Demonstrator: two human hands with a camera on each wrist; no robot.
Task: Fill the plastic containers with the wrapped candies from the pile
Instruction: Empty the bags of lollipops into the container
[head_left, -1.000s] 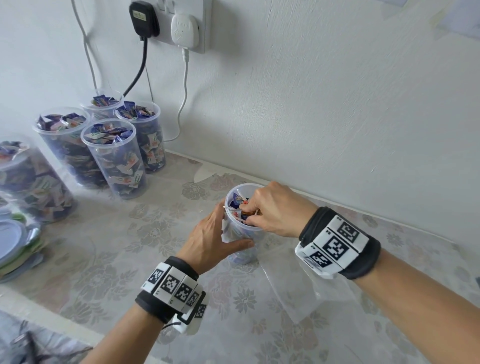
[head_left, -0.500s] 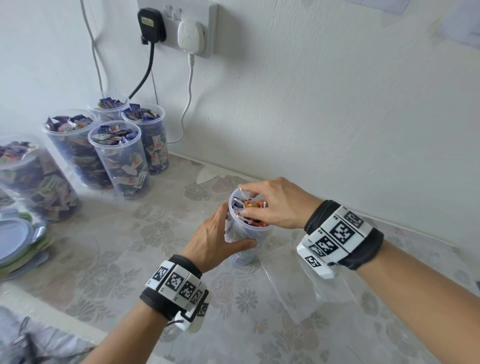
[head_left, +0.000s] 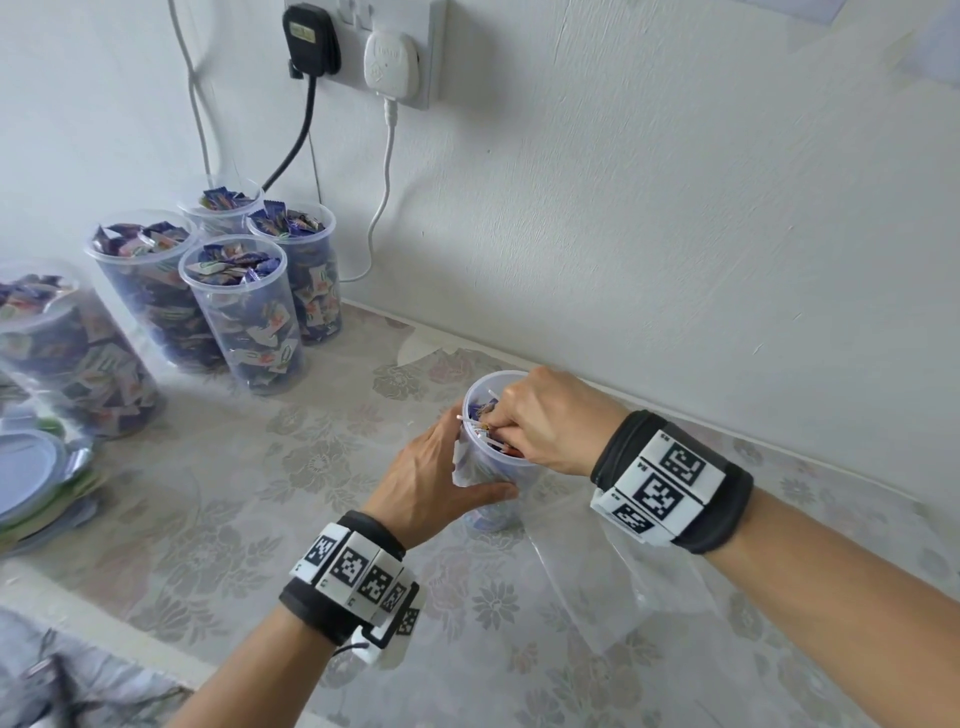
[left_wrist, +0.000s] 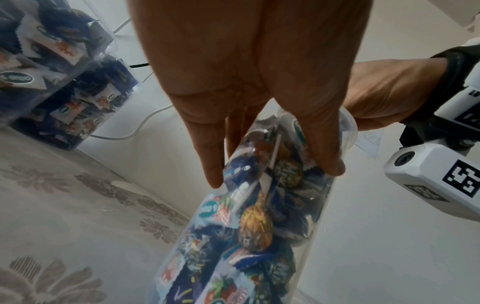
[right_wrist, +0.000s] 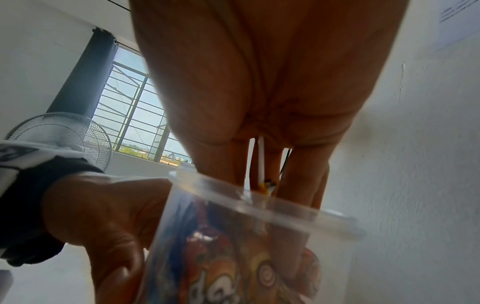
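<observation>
Right hand (head_left: 540, 421) fingertips hidden (inside container (head_left: 485, 467)).

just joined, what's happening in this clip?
A person is packing wrapped candies into a clear plastic container on the floral-patterned table. The left hand grips its side while the right hand reaches into the top, fingers among the candies. Five more candy-filled containers stand by the wall.
</observation>
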